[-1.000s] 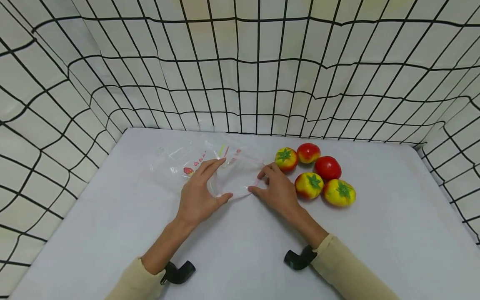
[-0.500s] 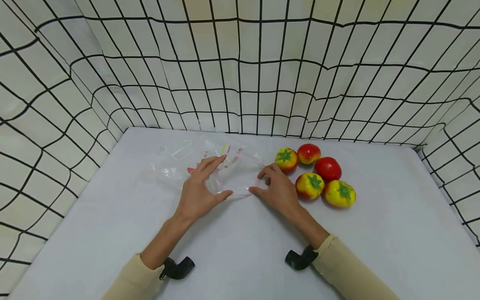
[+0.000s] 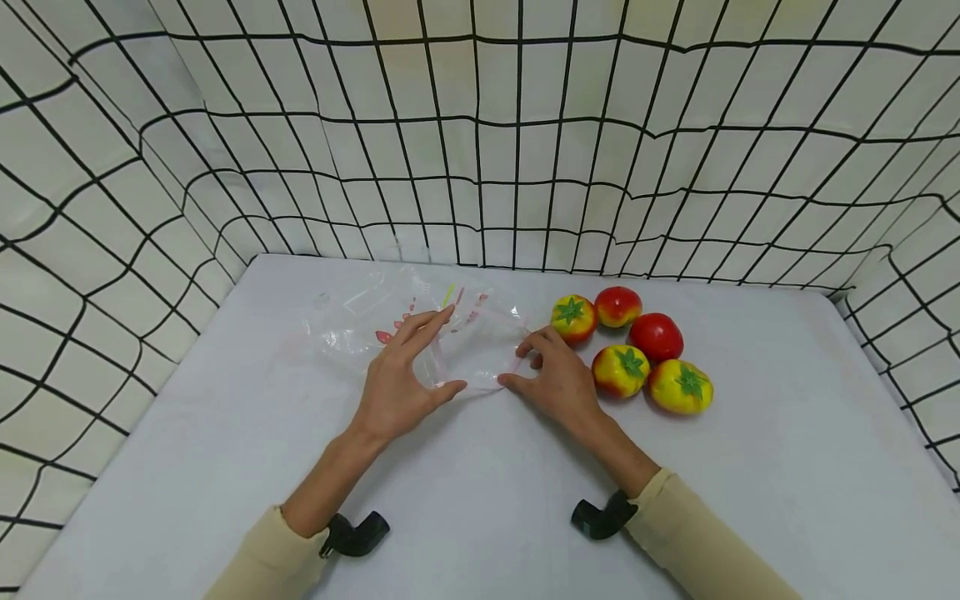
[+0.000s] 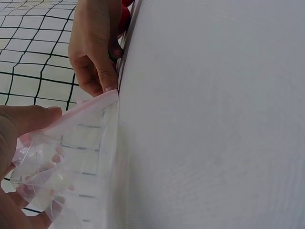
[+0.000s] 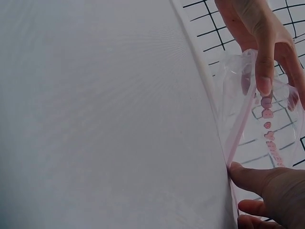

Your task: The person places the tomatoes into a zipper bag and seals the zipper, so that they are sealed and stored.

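Observation:
A clear zip bag (image 3: 480, 354) with pink edging and small red prints lies on the table in the head view, its mouth spread toward me. My left hand (image 3: 397, 387) is at the bag's left side, thumb and fingers stretched wide apart. In the right wrist view, the left thumb (image 5: 264, 71) lies against the bag's mouth. My right hand (image 3: 555, 379) holds the bag's right edge, with the thumb (image 5: 243, 176) on the pink rim and the other fingers curled. Just right of that hand sit several toy fruits, including a yellow-and-red one (image 3: 620, 371) with a green star-shaped leaf.
More toy fruits stand close by, among them a red one (image 3: 656, 336) and a mostly yellow one (image 3: 681, 387). Black grid netting (image 3: 517, 150) rises at the back and sides of the white table (image 3: 465, 517).
My left fingers have shifted slightly away from me, and the bag's mouth looks a little wider. My right hand and the fruits stay almost where they were.

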Tool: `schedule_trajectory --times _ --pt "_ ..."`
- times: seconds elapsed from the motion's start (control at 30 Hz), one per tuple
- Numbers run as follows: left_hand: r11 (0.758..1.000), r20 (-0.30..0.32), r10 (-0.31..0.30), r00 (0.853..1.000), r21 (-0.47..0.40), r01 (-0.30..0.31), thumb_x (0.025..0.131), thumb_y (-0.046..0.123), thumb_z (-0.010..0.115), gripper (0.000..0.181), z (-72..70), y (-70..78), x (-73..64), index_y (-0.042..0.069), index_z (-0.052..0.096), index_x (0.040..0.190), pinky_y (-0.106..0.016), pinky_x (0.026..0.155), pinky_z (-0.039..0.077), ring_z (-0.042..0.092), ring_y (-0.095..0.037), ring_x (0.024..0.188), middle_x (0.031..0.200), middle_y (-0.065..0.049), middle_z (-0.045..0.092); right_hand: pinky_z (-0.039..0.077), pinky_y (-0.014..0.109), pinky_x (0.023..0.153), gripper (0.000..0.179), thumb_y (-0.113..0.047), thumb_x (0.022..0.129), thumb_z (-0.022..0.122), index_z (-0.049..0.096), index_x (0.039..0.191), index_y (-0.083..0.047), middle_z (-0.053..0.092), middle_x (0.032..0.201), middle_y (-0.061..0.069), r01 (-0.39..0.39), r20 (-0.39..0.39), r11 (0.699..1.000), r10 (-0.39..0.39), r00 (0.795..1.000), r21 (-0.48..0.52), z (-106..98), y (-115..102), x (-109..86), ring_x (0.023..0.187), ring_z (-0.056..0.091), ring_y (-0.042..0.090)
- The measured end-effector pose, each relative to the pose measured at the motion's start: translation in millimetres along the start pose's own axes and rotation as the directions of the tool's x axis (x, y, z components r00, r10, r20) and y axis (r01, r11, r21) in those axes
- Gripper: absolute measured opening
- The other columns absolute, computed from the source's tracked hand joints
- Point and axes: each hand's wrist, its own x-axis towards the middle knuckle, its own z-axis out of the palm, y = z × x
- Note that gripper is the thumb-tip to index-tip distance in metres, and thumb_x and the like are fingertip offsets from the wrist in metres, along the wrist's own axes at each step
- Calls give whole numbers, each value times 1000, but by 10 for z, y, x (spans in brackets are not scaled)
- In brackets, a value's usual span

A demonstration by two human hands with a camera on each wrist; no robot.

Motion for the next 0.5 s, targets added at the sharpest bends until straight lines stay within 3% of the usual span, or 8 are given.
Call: schedule_trajectory --times 0.5 --pt "1000 9 -18 1000 1 18 68 14 98 100 -3 -1 1 31 51 155 -48 101 58 58 -23 135 144 1 58 63 33 86 45 -40 79 91 72 115 -21 63 120 -1 -3 27 999 2 1000 34 -40 1 -13 103 66 18"
